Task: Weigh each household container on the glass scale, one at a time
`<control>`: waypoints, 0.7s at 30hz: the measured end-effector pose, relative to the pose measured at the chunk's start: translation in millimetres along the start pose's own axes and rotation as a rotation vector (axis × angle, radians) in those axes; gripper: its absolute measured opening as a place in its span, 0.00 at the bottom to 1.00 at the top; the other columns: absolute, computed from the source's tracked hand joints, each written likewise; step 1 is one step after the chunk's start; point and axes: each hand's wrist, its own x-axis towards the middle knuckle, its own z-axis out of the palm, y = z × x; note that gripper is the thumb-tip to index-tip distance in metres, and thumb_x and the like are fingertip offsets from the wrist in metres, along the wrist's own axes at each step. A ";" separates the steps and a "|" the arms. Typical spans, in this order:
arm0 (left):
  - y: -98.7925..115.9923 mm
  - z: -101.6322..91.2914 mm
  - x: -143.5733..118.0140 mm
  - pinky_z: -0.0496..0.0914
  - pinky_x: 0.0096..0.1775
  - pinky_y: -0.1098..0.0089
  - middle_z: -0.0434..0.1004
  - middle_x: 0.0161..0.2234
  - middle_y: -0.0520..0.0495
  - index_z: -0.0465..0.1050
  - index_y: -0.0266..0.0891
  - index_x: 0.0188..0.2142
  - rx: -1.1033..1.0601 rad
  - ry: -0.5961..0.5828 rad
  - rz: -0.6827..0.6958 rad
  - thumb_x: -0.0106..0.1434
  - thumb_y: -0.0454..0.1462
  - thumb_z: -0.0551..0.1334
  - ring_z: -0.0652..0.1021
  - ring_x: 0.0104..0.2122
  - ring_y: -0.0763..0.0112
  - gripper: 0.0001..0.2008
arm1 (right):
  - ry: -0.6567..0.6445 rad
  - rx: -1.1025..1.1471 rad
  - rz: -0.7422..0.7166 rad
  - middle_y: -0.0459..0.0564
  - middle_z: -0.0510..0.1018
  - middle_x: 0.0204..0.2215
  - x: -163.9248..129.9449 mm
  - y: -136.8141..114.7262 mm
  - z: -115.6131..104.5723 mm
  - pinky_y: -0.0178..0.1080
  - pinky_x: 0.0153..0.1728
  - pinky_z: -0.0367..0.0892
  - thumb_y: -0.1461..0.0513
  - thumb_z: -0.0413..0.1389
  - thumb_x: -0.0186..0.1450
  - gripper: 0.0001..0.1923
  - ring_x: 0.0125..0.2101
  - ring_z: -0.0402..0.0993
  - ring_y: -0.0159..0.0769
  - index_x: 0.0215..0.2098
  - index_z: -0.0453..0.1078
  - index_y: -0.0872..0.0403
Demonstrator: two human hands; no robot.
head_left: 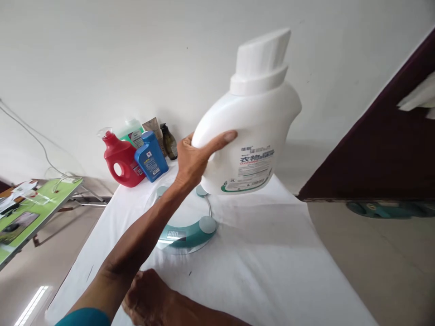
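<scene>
My left hand (197, 156) grips a large white laundry detergent bottle (251, 122) by its handle side, thumb across the front. The bottle is held in the air, tilted, its white cap on and its printed label facing me. Below it on the white cloth lies a round glass bathroom scale (190, 237) with a teal band and a lit display, partly hidden by my left forearm. My right hand (146, 294) is curled into a fist low over the cloth, beneath the left forearm. Nothing shows in its fingers.
At the table's back left stand a red jug (124, 160), a blue bottle (151, 156), a green-liquid bottle (132, 131), a brown pouch (153, 129) and a dark pump bottle (169, 142). A green table (44, 199) with papers is at far left. A wall (136, 54) rises behind.
</scene>
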 end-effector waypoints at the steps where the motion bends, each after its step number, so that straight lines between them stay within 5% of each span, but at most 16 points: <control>1: 5.9 -12.9 -1.4 0.75 0.31 0.65 0.77 0.29 0.46 0.78 0.37 0.35 0.015 0.034 0.031 0.46 0.56 0.77 0.81 0.34 0.61 0.28 | -0.023 0.008 0.002 0.49 0.80 0.26 -0.2 -1.5 -0.8 0.36 0.20 0.67 0.58 0.61 0.65 0.10 0.24 0.75 0.37 0.28 0.69 0.54; 5: 14.6 -70.9 -19.2 0.68 0.24 0.70 0.69 0.23 0.50 0.75 0.38 0.30 0.094 0.171 0.098 0.46 0.59 0.76 0.73 0.25 0.71 0.29 | -0.049 0.001 0.045 0.50 0.82 0.32 -4.0 -1.7 -7.0 0.38 0.25 0.71 0.57 0.57 0.71 0.10 0.31 0.80 0.39 0.37 0.71 0.55; 11: -7.0 -140.0 -51.5 0.61 0.20 0.71 0.63 0.20 0.54 0.70 0.39 0.24 0.143 0.324 0.081 0.45 0.56 0.76 0.63 0.19 0.78 0.26 | -0.057 -0.024 0.054 0.51 0.83 0.35 -6.6 -1.3 -5.1 0.37 0.25 0.68 0.55 0.56 0.73 0.11 0.33 0.82 0.39 0.40 0.72 0.55; 15: -24.5 -158.0 -60.7 0.58 0.21 0.72 0.62 0.19 0.56 0.69 0.38 0.23 0.102 0.380 0.026 0.45 0.52 0.76 0.60 0.19 0.80 0.24 | -0.075 -0.025 0.062 0.50 0.83 0.37 -6.7 -1.3 -3.2 0.38 0.27 0.69 0.55 0.54 0.74 0.11 0.35 0.82 0.40 0.42 0.72 0.55; 21: -36.5 -159.4 -59.7 0.55 0.21 0.73 0.59 0.18 0.58 0.67 0.38 0.22 0.053 0.368 0.018 0.45 0.48 0.77 0.58 0.19 0.82 0.23 | -0.113 0.039 0.069 0.49 0.82 0.38 -7.6 0.1 -9.9 0.38 0.28 0.68 0.57 0.51 0.75 0.10 0.36 0.81 0.39 0.42 0.71 0.54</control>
